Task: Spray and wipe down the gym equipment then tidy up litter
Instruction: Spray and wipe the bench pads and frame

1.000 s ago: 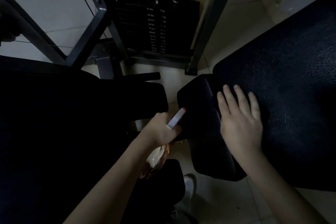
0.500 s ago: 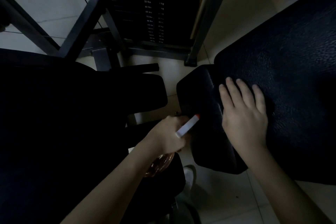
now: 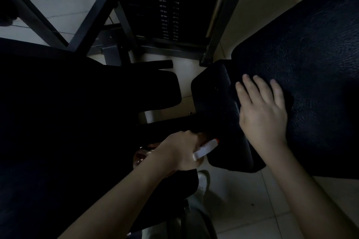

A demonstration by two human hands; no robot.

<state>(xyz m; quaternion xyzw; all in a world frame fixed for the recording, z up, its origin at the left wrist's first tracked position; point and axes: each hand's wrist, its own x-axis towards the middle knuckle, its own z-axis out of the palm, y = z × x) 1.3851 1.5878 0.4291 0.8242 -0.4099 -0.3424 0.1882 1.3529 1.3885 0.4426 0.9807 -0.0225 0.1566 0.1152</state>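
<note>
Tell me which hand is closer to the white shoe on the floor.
Left. The left hand, gripping the spray bottle, is almost over the white shoe; the right hand lies flat on the black pad, farther forward and to the right.

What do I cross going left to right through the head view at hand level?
Dark seat pad → left hand gripping the spray bottle → right hand lying flat → large textured pad.

Two hands, left hand (image 3: 179, 151) and right hand (image 3: 264, 118), one spray bottle (image 3: 206, 149), one weight stack (image 3: 167, 9), one shoe (image 3: 203, 180).
</note>
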